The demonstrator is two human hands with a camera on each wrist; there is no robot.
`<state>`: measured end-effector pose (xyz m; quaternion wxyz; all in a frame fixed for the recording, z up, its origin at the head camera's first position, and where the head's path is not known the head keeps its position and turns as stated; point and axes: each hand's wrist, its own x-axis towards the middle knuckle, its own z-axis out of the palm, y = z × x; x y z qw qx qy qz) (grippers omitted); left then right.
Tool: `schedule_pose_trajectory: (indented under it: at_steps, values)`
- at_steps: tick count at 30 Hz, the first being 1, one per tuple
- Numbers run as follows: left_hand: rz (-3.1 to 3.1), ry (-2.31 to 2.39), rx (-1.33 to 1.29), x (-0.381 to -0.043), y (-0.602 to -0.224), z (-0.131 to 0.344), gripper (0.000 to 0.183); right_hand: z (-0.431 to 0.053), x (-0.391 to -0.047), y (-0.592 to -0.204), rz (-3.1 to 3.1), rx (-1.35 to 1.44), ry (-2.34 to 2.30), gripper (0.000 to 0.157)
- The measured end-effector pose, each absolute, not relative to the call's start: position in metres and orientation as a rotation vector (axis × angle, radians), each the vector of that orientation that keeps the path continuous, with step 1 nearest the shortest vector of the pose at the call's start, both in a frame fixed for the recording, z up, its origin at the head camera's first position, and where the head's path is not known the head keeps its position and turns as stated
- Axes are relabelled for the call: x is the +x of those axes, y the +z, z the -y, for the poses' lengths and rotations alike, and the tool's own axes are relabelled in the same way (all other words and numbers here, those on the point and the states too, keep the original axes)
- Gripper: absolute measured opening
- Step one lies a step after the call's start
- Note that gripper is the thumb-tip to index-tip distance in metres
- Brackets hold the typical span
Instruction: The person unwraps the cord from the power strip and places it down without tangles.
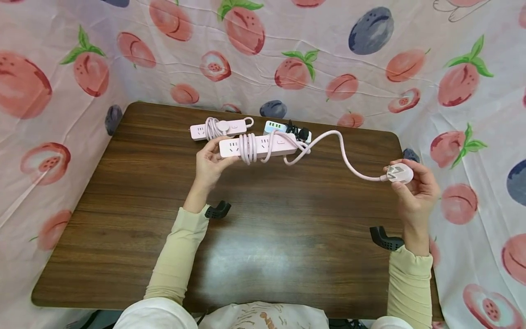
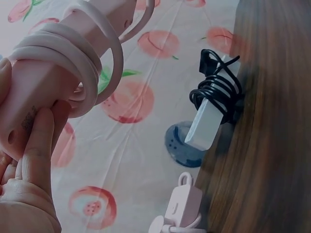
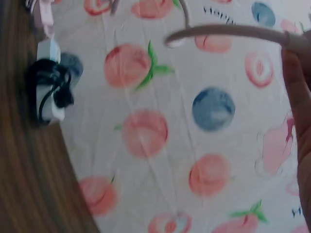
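A pink power strip (image 1: 269,145) is held up over the table by my left hand (image 1: 208,163), which grips its left end between thumb and fingers. Several turns of its pink cord (image 1: 248,149) are wound round the strip's body. From the strip's right end a loose length of cord arcs across to my right hand (image 1: 418,192). There my thumb and fingers pinch the plug (image 1: 399,173), its prongs facing up toward the head view. In the left wrist view, fingers (image 2: 39,141) lie along the underside of the strip near its end.
Behind the held strip, a smaller pink power strip (image 1: 198,132) with its cord wrapped round it lies near the table's back edge. Beside it is a white power strip (image 1: 269,127) with a black cord (image 2: 214,92) wound round it. A fruit-print curtain (image 1: 320,27) surrounds the brown table (image 1: 123,228).
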<state>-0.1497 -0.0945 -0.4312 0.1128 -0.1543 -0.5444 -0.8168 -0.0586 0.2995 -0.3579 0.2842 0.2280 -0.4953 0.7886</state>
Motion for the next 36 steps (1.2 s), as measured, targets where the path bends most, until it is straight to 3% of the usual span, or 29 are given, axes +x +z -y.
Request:
schedule_pose_trajectory:
  at_steps: [3,9,14,27,36]
  values:
    - [1.588,-2.388,-0.440,-0.152,-0.430,0.097,0.052,-0.312,-0.053,-0.365,1.482,0.559,2.087,0.038]
    - [1.575,-2.396,-0.467,-0.152,-0.427,0.099,0.057,-0.325,-0.056,-0.385,1.899,0.148,1.892,0.037]
    - [1.591,-2.415,-0.543,-0.151,-0.428,0.099,0.048,-0.321,-0.070,-0.398,1.831,-0.091,1.763,0.035]
    - [1.620,-2.419,-0.543,-0.150,-0.439,0.110,0.053,-0.323,-0.075,-0.346,0.901,-0.173,1.853,0.037]
    - [1.601,-2.399,-0.482,-0.152,-0.437,0.119,0.049,-0.350,-0.045,-0.354,0.898,-0.204,1.810,0.037]
